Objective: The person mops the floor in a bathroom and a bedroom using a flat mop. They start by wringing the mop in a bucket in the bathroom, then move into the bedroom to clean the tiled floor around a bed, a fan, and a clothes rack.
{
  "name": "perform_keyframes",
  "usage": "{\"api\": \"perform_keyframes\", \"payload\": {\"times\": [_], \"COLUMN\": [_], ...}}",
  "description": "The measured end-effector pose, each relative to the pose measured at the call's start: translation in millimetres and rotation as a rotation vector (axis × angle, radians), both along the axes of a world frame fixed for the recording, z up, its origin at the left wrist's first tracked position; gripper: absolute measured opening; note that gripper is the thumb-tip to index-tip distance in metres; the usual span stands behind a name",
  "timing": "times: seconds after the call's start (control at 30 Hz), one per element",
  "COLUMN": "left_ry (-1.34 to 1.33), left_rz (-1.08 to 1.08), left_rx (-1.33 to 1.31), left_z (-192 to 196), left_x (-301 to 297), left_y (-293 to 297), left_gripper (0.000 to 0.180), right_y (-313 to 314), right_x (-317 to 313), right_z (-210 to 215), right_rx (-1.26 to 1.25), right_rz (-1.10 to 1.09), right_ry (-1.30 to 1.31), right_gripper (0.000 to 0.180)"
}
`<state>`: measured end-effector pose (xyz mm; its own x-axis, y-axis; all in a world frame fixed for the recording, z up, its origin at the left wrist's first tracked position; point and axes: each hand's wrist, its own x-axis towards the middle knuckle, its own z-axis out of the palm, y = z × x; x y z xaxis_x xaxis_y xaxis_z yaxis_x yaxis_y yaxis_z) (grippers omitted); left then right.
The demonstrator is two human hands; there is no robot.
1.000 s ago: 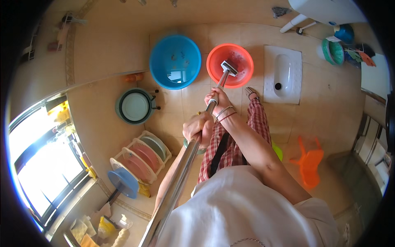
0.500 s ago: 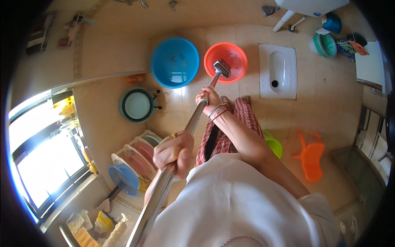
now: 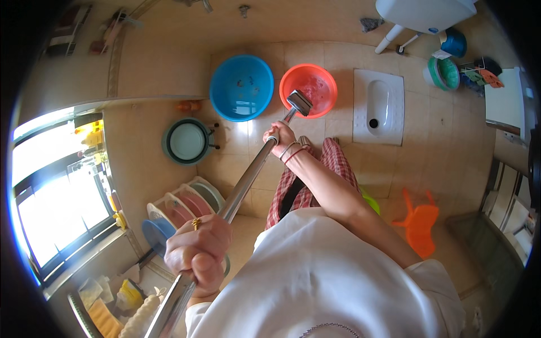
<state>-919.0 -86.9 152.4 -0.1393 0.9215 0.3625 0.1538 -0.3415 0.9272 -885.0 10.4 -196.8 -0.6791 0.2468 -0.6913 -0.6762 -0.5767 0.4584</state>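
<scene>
A right hand (image 3: 280,138) is clamping its grip round a metal-handled mop (image 3: 244,183), near the coral-red basin (image 3: 333,84). The left hand (image 3: 202,248) is clamping its own grip farther from that basin, on the same mop. The mop head (image 3: 300,103) is slanting over or into the basin's near side; I can't tell if it's touching. A blue basin (image 3: 222,84) is standing just left of the coral-red basin, a white squat toilet (image 3: 389,127) lying near its right.

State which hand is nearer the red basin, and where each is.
Right. The right hand grips the pole a little short of the red basin; the left hand grips it much farther back from the basin.
</scene>
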Motion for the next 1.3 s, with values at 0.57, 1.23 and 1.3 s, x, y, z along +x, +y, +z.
{"api": "perform_keyframes", "payload": {"times": [0.57,1.23,1.3], "left_ry": [-0.061,-0.138,-0.136], "left_rz": [0.06,0.172,0.154], "left_rx": [0.05,0.044,0.061], "left_z": [39,24,26], "left_x": [-22,-26,-28], "left_y": [-11,-2,2], "left_gripper": [0.041,0.046,0.046], "right_y": [12,15,14], "right_x": [-16,-13,-16], "right_z": [2,-25,-23], "right_rx": [0.027,0.082,0.094], "right_rz": [0.002,0.008,0.017], "right_ry": [-0.13,-0.095,-0.119], "right_gripper": [0.013,0.013,0.015]}}
